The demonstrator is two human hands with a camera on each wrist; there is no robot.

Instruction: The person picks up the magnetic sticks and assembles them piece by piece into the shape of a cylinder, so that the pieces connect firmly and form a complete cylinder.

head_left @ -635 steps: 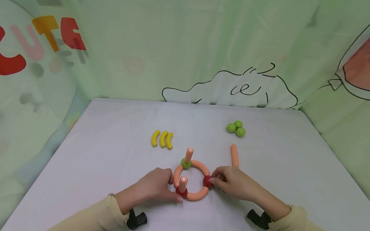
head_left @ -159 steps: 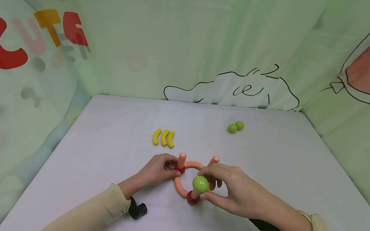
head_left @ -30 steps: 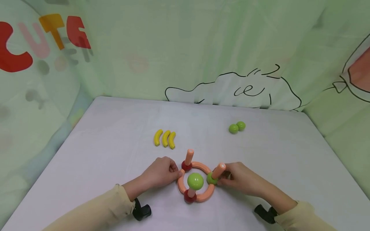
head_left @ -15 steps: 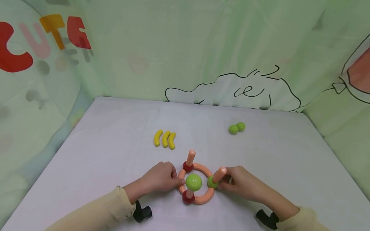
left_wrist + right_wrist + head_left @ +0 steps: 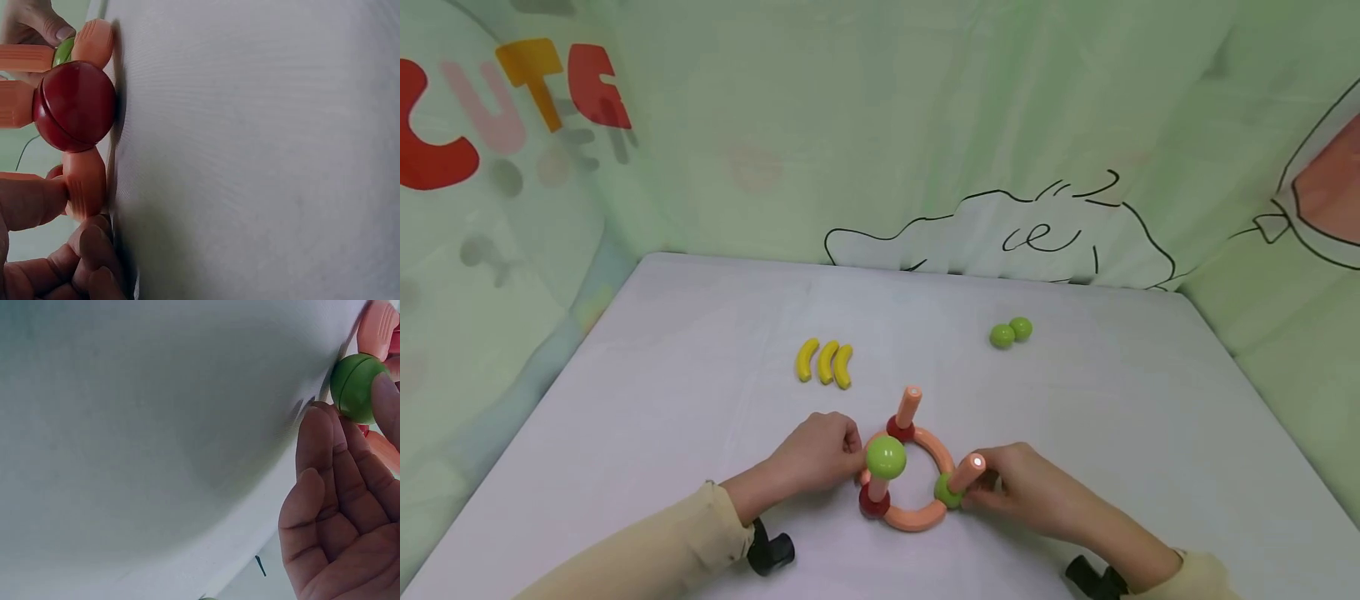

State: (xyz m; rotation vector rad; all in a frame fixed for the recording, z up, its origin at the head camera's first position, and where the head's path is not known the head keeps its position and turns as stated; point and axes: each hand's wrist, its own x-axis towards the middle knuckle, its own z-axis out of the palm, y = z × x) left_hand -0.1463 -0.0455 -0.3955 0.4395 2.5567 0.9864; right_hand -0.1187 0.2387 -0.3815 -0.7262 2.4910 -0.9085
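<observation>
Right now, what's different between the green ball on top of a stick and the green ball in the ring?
The top green ball sits up high on an orange stick; the ring green ball is down low, with another orange stick poking out. The right hand holds the ring green ball; no hand holds the top green ball. Both are round, shiny and green.

The ring [image 5: 914, 520] is peach-orange, its joint balls [image 5: 874, 502] red or green (the raised ball [image 5: 886, 457] lime), bananas [image 5: 825, 363] yellow, sleeves [image 5: 647, 546] plain cream.
</observation>
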